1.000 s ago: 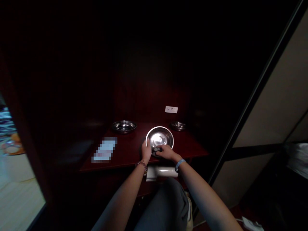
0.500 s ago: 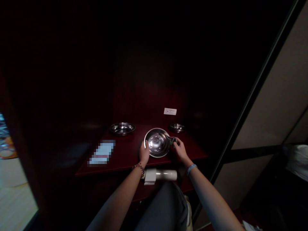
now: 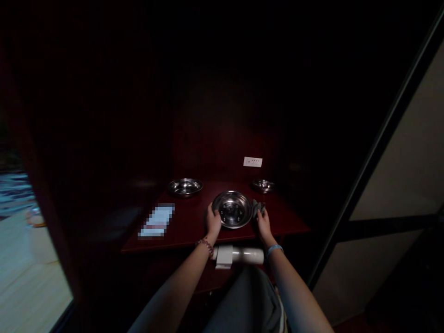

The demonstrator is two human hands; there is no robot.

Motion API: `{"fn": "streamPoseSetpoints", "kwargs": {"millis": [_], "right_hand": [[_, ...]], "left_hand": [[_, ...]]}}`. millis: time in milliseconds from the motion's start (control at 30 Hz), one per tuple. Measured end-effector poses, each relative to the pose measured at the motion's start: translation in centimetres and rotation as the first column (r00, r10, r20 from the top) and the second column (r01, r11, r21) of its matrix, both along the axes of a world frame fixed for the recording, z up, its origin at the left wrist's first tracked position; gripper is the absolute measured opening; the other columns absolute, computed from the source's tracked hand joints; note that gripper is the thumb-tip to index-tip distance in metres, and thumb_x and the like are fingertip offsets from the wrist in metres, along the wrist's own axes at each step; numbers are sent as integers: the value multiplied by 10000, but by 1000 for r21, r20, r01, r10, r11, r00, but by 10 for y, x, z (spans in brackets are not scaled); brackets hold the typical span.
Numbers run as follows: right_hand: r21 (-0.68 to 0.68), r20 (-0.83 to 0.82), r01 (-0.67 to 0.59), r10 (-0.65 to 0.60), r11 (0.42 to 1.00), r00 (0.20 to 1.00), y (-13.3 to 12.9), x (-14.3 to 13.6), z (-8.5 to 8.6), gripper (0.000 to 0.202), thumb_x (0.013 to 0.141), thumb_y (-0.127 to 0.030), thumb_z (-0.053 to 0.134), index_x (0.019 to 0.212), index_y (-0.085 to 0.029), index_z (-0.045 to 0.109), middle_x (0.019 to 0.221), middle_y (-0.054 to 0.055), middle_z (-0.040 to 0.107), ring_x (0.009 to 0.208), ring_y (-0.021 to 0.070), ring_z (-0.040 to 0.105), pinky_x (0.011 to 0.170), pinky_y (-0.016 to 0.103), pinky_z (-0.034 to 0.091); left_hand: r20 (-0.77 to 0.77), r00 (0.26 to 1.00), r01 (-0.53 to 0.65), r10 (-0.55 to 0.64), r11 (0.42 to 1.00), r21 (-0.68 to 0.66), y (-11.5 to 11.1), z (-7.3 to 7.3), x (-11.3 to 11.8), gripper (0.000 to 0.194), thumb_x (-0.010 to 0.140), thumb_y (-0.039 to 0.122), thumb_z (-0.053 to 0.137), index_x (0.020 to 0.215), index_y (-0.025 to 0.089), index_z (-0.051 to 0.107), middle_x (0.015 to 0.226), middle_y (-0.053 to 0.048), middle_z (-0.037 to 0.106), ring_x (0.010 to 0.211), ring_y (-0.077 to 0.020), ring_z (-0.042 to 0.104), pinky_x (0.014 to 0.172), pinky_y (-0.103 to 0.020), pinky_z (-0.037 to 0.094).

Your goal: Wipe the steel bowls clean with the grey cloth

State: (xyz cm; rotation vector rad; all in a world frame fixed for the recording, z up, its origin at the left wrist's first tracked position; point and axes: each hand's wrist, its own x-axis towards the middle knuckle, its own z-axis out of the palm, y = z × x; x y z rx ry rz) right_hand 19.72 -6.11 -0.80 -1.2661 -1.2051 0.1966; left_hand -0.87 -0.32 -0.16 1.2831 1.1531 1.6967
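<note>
A shiny metal bowl is held above the front of the dark red shelf. My left hand grips its left rim, with the thumb over the edge. At the bowl's right side, my right hand pinches a crumpled grey cloth. The cloth lies close to the rim; whether it touches the rim is hard to tell. Two other metal bowls rest further back, a wide one on the left and a smaller one on the right.
A blurred pale sheet lies at the shelf's left. Below the front edge are a white cylinder and a white box-like piece. A white socket plate is on the back wall. A sliding panel stands at right.
The bowl has tipped flatter and sits slightly lower. My right hand and the cloth have moved down, a little away from the rim. The whole view has shifted slightly.
</note>
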Motion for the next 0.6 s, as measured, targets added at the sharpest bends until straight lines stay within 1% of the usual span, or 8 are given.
{"fn": "streamPoseSetpoints", "kwargs": {"millis": [100,200,267,333,400,467,533,600], "right_hand": [[-62,-17,10,-12,998,1000,-1,-5,-1,528,925,-511,376,1265,-144,544,1245,168,654,1124,222,627,984,372,471],[-79,26,15,-13,997,1000,-2,-9,0,505,935,-487,372,1288,-161,529,1246,162,654,1121,215,633,990,378,471],[-102,44,17,-13,995,999,-3,-10,0,502,936,-479,368,1287,-157,528,1237,162,660,1115,214,641,982,376,479],[-112,39,11,-7,994,999,-3,-10,0,484,933,-466,382,1269,-155,541,1241,162,660,1128,216,638,993,379,475],[-97,6,-1,1,995,1000,-2,-10,0,452,925,-446,414,1246,-162,558,1249,160,659,1141,223,632,1014,394,461],[-80,-28,-14,12,997,1000,-2,-10,0,429,918,-424,439,1241,-169,561,1248,157,662,1143,229,631,1025,411,452],[-80,-43,-23,20,997,999,0,-9,-1,424,917,-411,445,1249,-170,554,1247,155,664,1142,230,632,1028,415,450],[-87,-43,-29,25,996,999,1,-8,-2,430,921,-408,440,1260,-166,545,1252,155,661,1148,228,630,1029,409,450]], "left_hand": [[11,1000,-19,19,999,-29,2,2,0,457,843,124,503,1293,200,523,1273,-117,639,1204,-224,597,1066,-382,441],[31,999,-7,10,998,-68,2,5,-2,616,771,42,509,1368,185,467,1343,-133,596,1244,-229,574,1087,-392,427],[51,999,5,-2,998,-58,1,8,-3,757,720,-8,500,1443,186,392,1437,-137,524,1311,-228,519,1119,-390,393],[68,997,37,-36,999,-16,2,9,-3,803,692,-30,485,1456,198,389,1461,-123,506,1324,-220,506,1127,-385,383],[54,995,84,-84,996,5,4,10,-3,693,691,-16,491,1349,200,527,1345,-110,606,1246,-223,570,1096,-394,418],[9,996,93,-93,996,-4,8,11,-4,500,700,19,516,1146,191,661,1175,-100,687,1148,-235,623,1060,-412,447],[-47,997,63,-64,998,-16,11,11,-5,340,719,57,536,987,175,709,1092,-104,699,1108,-244,631,1055,-422,443],[-112,992,51,-53,998,-23,13,11,-9,259,756,100,545,934,164,722,1111,-119,682,1128,-250,613,1073,-424,419]]}}
